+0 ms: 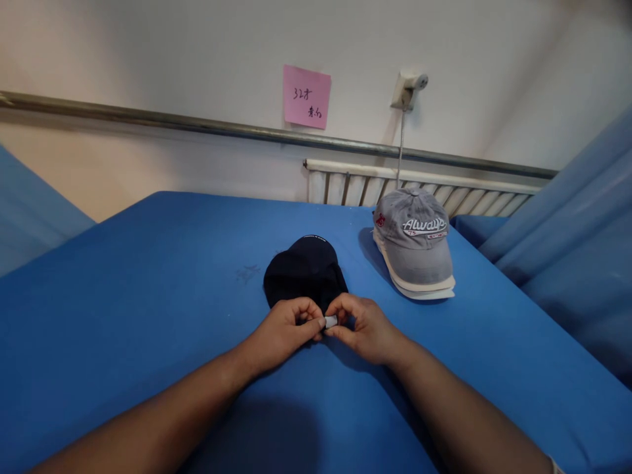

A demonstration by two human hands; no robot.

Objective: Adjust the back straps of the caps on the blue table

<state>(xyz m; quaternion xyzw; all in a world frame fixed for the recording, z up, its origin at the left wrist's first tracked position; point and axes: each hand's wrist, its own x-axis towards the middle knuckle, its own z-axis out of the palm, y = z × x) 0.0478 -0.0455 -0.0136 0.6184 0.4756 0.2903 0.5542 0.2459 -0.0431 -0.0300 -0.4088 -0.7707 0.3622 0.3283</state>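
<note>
Left hand (286, 332) is pinched narrow on one end of a small white piece (330, 321), and the right hand (370, 329) has its thumb and fingers closed around the other end. Honestly can't tell if that piece is a label or something else, since the fingertips cover its ends. It's a bit below center frame, right between the two hands, at the near edge of a black cap (303, 266).

Cap's lying just beyond the hands on the blue table (148, 283). Its near edge is hidden by the fingers, and it's so dark the folds and seams are tough to make out. There's tiny white lettering on its far edge, too small to read. Right forearm's cut off at the bottom right, left one at the bottom left.

Right of center there's a gray cap (417, 230) with "Always" on the front, well apart from the black one. Pale brims (429, 294) poke out under it, but whatever they belong to is mostly covered.
</note>
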